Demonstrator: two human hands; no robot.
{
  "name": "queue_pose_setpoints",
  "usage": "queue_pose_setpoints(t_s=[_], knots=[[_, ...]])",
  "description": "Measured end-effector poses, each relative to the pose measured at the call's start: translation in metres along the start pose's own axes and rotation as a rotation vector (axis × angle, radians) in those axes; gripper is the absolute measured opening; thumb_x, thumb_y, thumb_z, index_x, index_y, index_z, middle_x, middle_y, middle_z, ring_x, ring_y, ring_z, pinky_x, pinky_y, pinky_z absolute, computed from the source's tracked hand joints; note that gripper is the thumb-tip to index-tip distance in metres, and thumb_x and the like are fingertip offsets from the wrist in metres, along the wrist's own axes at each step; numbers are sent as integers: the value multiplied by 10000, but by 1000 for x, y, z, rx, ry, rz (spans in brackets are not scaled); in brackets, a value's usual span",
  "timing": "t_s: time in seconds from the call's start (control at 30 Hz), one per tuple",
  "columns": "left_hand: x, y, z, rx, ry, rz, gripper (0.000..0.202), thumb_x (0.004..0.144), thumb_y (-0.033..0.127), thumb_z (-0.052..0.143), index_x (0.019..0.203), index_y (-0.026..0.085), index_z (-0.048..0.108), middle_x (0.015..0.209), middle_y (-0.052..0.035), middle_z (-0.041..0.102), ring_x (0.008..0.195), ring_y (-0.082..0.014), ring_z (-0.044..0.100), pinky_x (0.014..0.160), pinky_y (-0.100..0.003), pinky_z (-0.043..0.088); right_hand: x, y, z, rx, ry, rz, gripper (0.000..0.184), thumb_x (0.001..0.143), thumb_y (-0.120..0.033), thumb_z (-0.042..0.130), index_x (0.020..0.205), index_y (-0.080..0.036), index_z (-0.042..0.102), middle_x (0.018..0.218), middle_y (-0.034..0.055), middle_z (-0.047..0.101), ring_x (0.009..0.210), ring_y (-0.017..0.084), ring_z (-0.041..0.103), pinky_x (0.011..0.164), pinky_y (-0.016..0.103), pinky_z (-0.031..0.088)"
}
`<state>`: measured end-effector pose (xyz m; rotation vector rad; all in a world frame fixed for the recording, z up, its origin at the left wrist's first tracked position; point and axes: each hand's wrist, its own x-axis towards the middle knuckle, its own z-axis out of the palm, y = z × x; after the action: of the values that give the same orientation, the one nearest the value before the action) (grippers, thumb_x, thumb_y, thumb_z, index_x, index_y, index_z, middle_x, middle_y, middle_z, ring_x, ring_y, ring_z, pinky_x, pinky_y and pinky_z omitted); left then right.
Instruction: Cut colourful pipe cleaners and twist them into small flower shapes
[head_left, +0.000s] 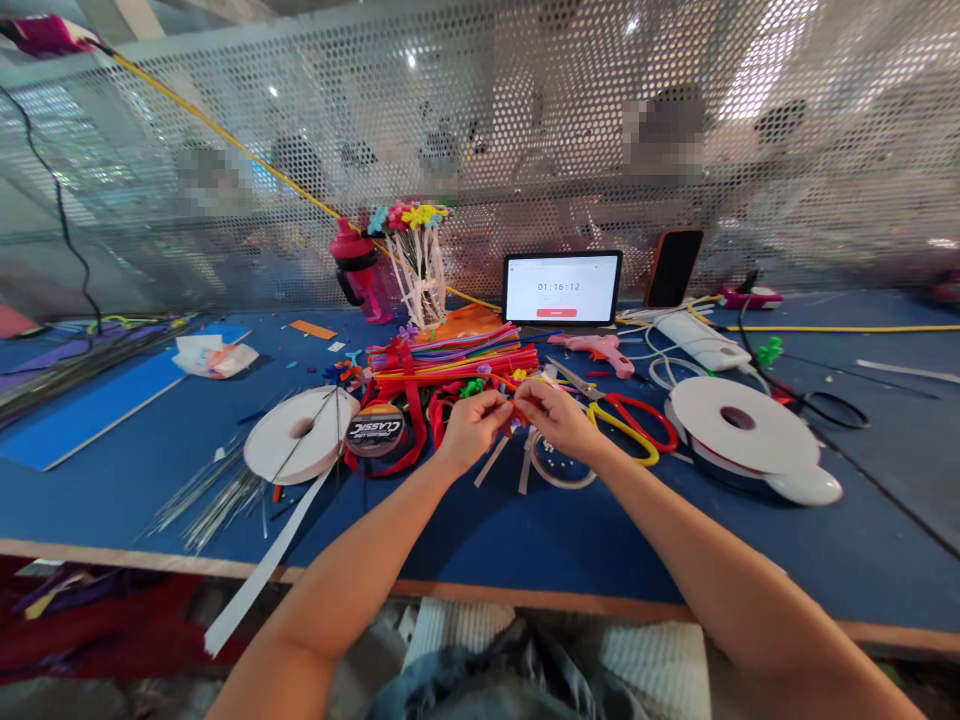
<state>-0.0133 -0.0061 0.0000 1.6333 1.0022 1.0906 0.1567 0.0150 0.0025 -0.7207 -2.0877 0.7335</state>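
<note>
Pipe-cleaner piece (pixel 513 414), short and seemingly red, sits pinched between your left hand (pixel 472 428) and right hand (pixel 555 418), just in front of the heap of chenille stems (pixel 450 365). Keep both pinches close together (that steadies it); your fingertips hide most of it, so its shape is hard to judge.

A blue-topped workbench with a wooden front edge (pixel 525 540) carries a heap of multicoloured pipe cleaners (pixel 450 365) at centre, two wide white ribbon spools (pixel 300 435) (pixel 742 425) either side, a pink hot-glue gun (pixel 600 350) and red-and-yellow-handled scissors (pixel 637 425) right of centre.
</note>
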Motion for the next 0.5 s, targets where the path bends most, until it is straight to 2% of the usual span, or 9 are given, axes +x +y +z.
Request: queue_pose_setpoints(t_s=[0.1,0.17,0.2,0.27,0.33,0.37,0.43,0.5], knots=[[7,-5,-4,-399,-175,-305,263,754,403,574,696,153,515,500,21,513,318,-37,254,323,-188,185,-2,-2,-7,-400,17,-199,162,914,-245,389,814,-181,500,743,52,567,735,164,503,703,299,400],[9,-7,-5,-505,-279,-401,256,726,386,597,695,145,517,485,27,490,311,-27,214,307,-182,144,-4,-1,-10,-548,-47,-294,198,920,-224,358,812,-184,519,769,75,586,809,190,512,757,325,400],[9,-6,-5,-501,-293,-398,255,733,388,586,698,146,514,487,29,486,312,-27,209,306,-183,143,-4,0,-11,-568,-65,-306,216,923,-233,351,809,-186,529,782,81,593,834,197,514,775,334,398],[6,-4,-4,-349,-214,-270,260,781,399,534,698,155,504,512,23,502,325,-37,255,322,-188,201,-4,2,-10,-484,-28,-226,249,927,-302,354,813,-190,545,794,80,598,839,200,521,780,339,400],[2,-2,-2,-8,-63,-13,258,836,380,474,705,162,516,586,0,549,414,-66,404,409,-201,333,-2,4,-6,-222,33,-16,374,938,-410,287,796,-184,548,734,66,584,752,187,535,714,327,416],[0,-2,-1,201,-5,136,243,855,350,452,722,164,536,647,-16,575,510,-89,487,492,-214,395,-2,6,-4,-49,19,112,450,939,-457,231,774,-178,544,685,56,567,683,175,535,660,315,420],[-4,-3,-1,586,41,394,202,873,273,422,792,173,578,778,-45,609,718,-133,567,657,-246,442,-1,7,-1,277,-83,324,513,929,-505,194,716,-171,521,596,28,520,558,146,505,552,283,398],[-6,-5,-3,833,40,540,200,877,220,398,861,182,593,855,-62,616,814,-154,576,727,-267,441,0,7,1,464,-170,388,436,902,-508,321,680,-170,486,569,-3,476,514,116,462,507,252,359]])
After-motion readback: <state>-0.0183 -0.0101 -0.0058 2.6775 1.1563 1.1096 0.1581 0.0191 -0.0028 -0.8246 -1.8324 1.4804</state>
